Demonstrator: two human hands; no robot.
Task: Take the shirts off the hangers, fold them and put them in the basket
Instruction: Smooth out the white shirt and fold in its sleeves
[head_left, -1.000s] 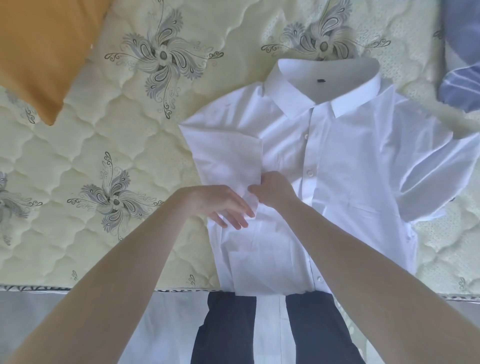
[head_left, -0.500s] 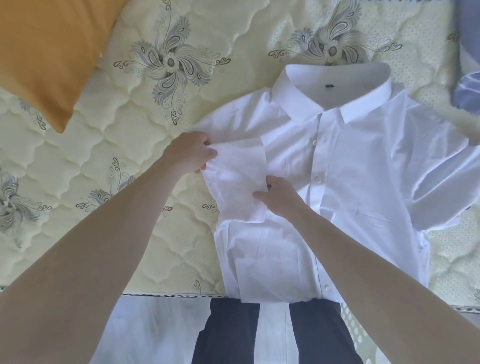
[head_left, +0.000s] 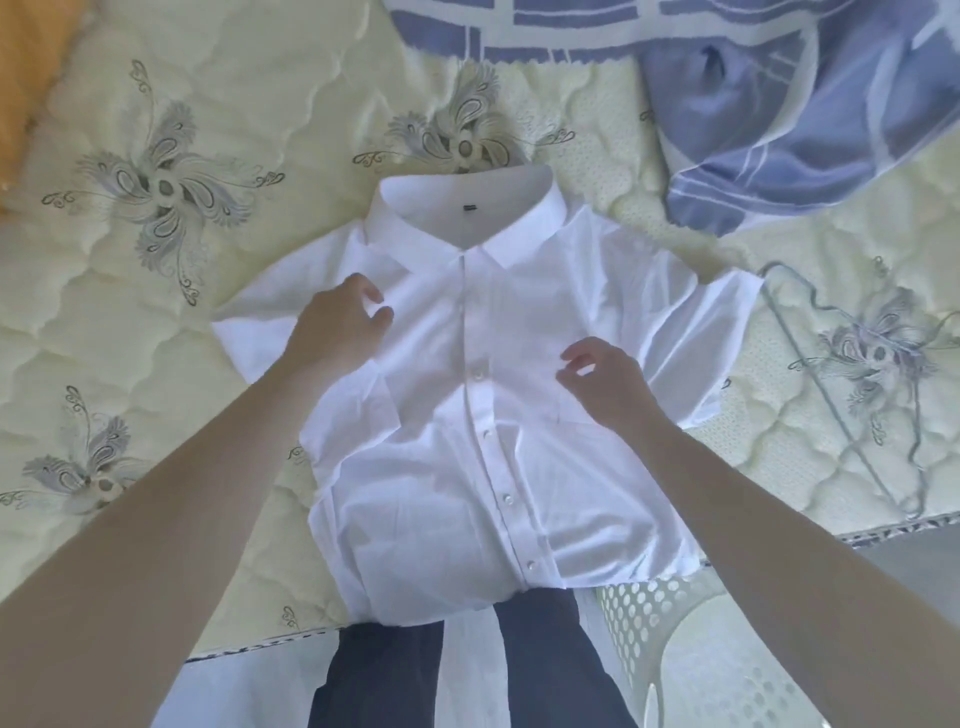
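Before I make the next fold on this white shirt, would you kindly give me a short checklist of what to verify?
1. White shirt off its hanger: ok; the wire hanger lies apart on the mattress.
2. Shirt front up and buttoned: ok.
3. Sleeves folded in: not ok; the sleeve by the hanger is spread out.
4. Left hand steadying the shirt: ok, it rests near the shoulder.
5. Right hand gripping cloth: cannot tell; its fingers curl loosely over the chest.
6. Basket nearby: ok, at the mattress edge.
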